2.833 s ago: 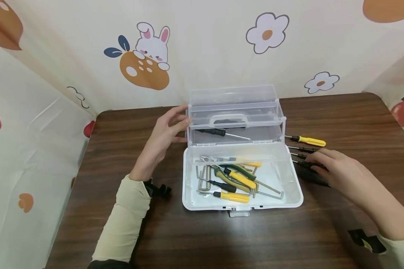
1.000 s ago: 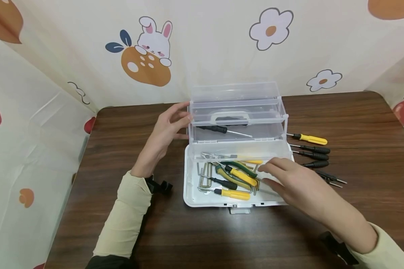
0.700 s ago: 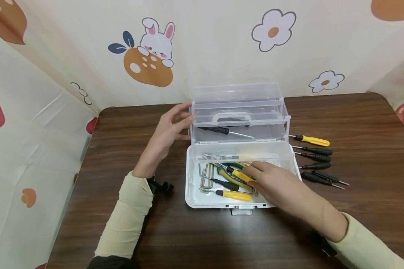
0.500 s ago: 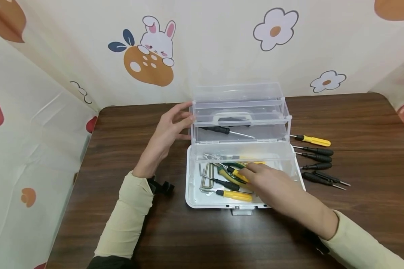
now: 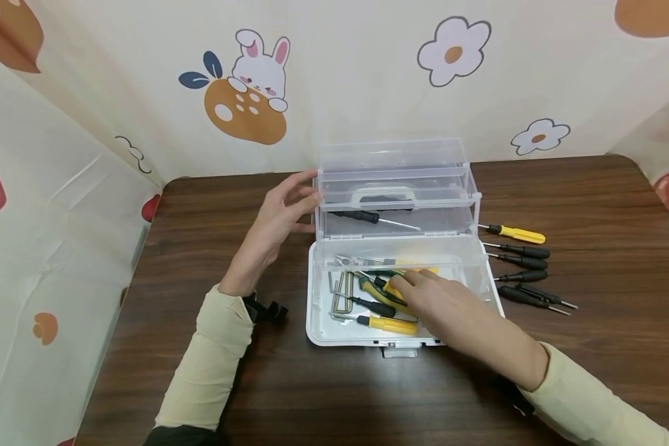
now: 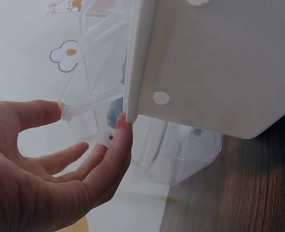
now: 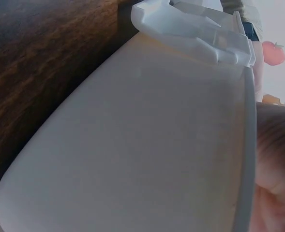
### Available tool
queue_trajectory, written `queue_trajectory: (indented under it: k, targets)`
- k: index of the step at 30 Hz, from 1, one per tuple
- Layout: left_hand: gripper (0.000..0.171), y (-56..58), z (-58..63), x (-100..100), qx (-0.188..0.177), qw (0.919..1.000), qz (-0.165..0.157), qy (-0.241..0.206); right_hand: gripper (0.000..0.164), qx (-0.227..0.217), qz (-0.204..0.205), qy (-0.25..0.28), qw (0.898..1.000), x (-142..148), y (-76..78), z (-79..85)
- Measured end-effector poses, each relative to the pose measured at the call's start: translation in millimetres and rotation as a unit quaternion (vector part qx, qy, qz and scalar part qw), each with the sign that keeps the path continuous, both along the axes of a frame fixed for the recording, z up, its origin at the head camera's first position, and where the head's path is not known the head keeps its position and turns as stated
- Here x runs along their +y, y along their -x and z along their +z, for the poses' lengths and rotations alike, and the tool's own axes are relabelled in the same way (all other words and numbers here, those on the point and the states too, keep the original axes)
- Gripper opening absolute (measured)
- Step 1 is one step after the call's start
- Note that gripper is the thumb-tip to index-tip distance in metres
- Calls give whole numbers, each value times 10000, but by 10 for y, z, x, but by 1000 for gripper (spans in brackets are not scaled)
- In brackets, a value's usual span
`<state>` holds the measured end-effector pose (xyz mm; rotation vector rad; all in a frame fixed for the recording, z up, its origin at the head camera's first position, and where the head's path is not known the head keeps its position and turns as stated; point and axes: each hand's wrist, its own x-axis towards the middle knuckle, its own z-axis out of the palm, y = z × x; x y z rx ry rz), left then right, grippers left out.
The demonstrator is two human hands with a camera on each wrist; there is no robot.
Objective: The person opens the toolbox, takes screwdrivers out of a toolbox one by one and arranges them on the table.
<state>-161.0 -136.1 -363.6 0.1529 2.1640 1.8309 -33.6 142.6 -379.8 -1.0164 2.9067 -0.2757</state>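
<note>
Person in cream sleeves [image 5: 223,356] is working at a dark brown wood-grain table [image 5: 368,402], and both hands are reaching to a white plastic toolbox [image 5: 312,310] with clear plastic trays [image 5: 334,186] raised at its back. The left hand [image 5: 275,217] is spreading its fingers along the left end of those trays, and from the left wrist I am seeing one fingertip touching the box's white edge. The right hand [image 5: 451,306] is dipping into the white bottom compartment over a yellow-handled screwdriver with a black collar [image 5: 393,288]; its fingertips are hiding from me, so I cannot tell whether they are pinching that handle or only resting on it. Beneath and beside the screwdriver, pliers with green and olive grips [image 5: 370,288] are lying, their metal head showing through the clear plastic. Nearer the front, a short black-handled screwdriver [image 5: 376,306] and a second yellow-handled screwdriver [image 5: 393,324] are lying, with L-shaped metal keys [image 5: 350,291] to the left. Another black-handled screwdriver with a long shaft [image 5: 362,215] is slanting among the raised trays, though I cannot tell on which tier. Right of the box, a third yellow-handled screwdriver [image 5: 523,235] and several loose black-handled screwdrivers [image 5: 526,275] are lying on the table.
</note>
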Motion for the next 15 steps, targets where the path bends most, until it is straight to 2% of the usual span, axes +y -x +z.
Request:
queue_trajectory:
  k: [10,15]
  targets:
    - [51,-3,-13,8,14,10000,-6,-48,38,-395,-226,-73,9989,57,5,26]
    - [52,10,-24,-2,38,10000,14,22,36,-380,-160,-124,9991,95,-4,63]
